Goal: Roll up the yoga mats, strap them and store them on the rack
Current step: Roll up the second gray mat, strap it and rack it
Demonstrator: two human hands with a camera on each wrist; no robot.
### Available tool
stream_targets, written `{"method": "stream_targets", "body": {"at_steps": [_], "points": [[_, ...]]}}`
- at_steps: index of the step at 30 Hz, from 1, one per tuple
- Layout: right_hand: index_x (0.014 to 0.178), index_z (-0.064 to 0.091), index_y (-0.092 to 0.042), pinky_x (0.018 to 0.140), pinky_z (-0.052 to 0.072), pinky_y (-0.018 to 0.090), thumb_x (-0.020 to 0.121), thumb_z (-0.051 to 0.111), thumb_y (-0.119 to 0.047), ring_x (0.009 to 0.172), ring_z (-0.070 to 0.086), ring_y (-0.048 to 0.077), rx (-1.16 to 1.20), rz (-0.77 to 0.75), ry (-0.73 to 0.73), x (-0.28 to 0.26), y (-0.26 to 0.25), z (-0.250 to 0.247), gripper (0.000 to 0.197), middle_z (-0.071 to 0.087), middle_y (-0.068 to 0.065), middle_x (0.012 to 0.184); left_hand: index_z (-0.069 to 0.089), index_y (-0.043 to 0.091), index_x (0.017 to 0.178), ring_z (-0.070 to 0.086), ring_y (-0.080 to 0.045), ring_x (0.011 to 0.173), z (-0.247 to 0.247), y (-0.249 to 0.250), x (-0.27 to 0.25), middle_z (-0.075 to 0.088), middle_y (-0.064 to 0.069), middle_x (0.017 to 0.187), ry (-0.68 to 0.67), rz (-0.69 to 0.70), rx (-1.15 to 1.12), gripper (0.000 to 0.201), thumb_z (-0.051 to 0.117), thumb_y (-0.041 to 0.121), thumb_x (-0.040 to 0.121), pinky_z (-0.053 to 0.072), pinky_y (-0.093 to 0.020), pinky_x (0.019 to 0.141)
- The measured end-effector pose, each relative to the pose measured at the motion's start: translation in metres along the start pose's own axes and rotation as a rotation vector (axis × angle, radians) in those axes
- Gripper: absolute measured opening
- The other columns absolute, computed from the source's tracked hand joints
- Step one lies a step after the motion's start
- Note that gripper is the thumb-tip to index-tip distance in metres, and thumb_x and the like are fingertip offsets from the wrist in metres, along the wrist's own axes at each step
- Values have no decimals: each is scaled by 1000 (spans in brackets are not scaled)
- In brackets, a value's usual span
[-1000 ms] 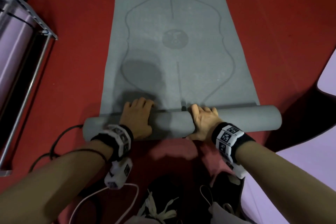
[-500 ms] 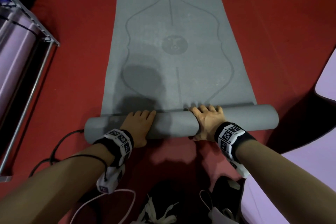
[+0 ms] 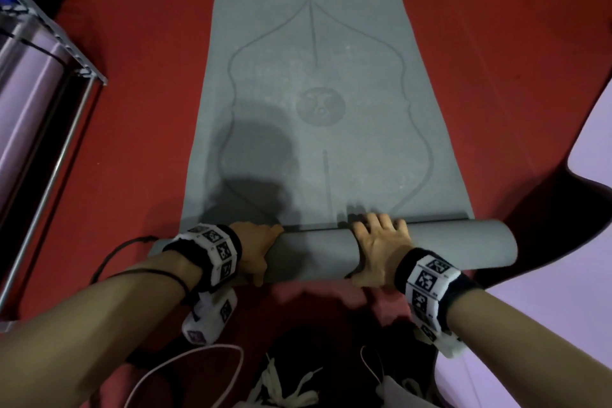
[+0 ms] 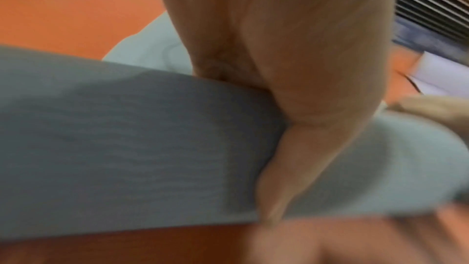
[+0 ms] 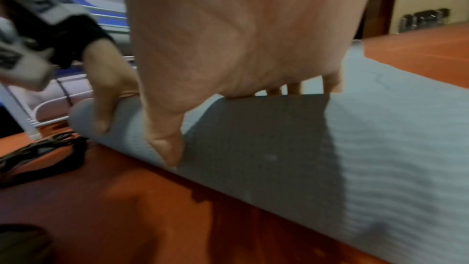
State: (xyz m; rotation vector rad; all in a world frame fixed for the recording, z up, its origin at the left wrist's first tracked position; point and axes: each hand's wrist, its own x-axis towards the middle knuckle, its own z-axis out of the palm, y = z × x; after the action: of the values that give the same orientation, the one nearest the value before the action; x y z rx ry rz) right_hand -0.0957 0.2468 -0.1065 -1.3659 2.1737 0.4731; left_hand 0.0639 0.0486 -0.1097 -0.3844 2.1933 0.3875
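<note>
A grey yoga mat (image 3: 331, 76) lies flat on the red floor, and its near end is wound into a thick roll (image 3: 314, 255). My left hand (image 3: 258, 245) presses on the roll left of centre, fingers over the top and thumb down the near side. My right hand (image 3: 377, 248) presses right of centre with its fingers spread across the top to the far edge. The left wrist view shows the palm (image 4: 291, 47) against the roll (image 4: 127, 148). From the right wrist camera, the right hand (image 5: 228, 37) and left hand (image 5: 109, 87) sit on the roll (image 5: 279, 148).
A metal rack (image 3: 49, 142) stands at the left with a lilac rolled mat (image 3: 23, 83) in it. A black strap (image 3: 112, 258) lies on the floor by the roll's left end. Another lilac mat (image 3: 589, 175) lies at the right. Shoes (image 3: 298, 381) and a white cable (image 3: 185, 361) are below my arms.
Both hands have pushed the roll a little further along the mat. The fingers now reach over its far edge and the thumbs lie lower on the near side.
</note>
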Motion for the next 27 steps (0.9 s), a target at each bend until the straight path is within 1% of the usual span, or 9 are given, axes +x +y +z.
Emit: {"method": "stream_targets", "body": {"at_steps": [3,6,9,14,17,19,22,26,27], "points": [[149,17,-18,103,27,49,64,57,-81,125,32,29,-77,50,106,-5,-12,9,113,30,8,138,37,25,135,56,-25,111,-6,-4,7,54,-3,130,-62,-17,-175,90,87,26,59,50,-36,91],[145,23,-20,102,29,49,62,58,-83,122,37,27,-14,60,166,-2,-12,12,110,37,3,133,33,20,141,45,-27,121,-5,-8,12,38,-5,137,-44,6,-175,99,88,24,58,45,-40,99],[133,31,-18,103,29,48,61,60,-83,121,38,26,66,43,142,5,-2,5,101,41,1,130,28,22,145,30,-25,128,-6,-18,9,27,-3,138,67,42,-194,106,87,29,58,37,-42,107],[108,32,-21,99,31,44,56,68,-81,119,44,27,216,1,102,22,13,-16,87,53,2,126,40,24,138,44,-21,120,-4,-42,-9,41,1,130,374,126,-112,87,77,51,64,40,-37,99],[102,28,-24,97,33,43,56,67,-81,117,46,27,220,-21,83,27,17,-21,83,56,3,122,27,19,150,39,-23,131,12,-33,-14,36,-4,146,423,118,55,79,58,46,82,34,-34,107],[106,32,-22,98,34,43,57,67,-81,117,46,27,207,-34,71,30,17,-22,84,56,3,122,8,13,154,29,-26,139,29,-17,-13,23,-9,156,433,38,152,92,47,51,79,24,-40,115],[124,37,-21,100,34,44,61,61,-84,122,42,27,172,-62,68,34,18,-21,92,50,4,131,-1,12,153,24,-29,139,39,-6,-6,17,-9,156,422,-90,229,117,61,63,68,18,-53,115],[139,35,-28,104,30,49,56,19,-97,126,32,28,-72,-8,125,29,18,-18,109,36,5,138,-2,24,153,28,-32,135,35,-7,1,23,-6,151,453,-184,243,115,70,57,70,21,-60,110],[140,35,-29,102,31,48,55,16,-97,124,33,27,-101,12,142,28,17,-16,110,36,5,136,0,27,153,31,-32,133,35,-7,2,26,-6,149,450,-207,227,113,71,55,69,23,-60,109]]}}
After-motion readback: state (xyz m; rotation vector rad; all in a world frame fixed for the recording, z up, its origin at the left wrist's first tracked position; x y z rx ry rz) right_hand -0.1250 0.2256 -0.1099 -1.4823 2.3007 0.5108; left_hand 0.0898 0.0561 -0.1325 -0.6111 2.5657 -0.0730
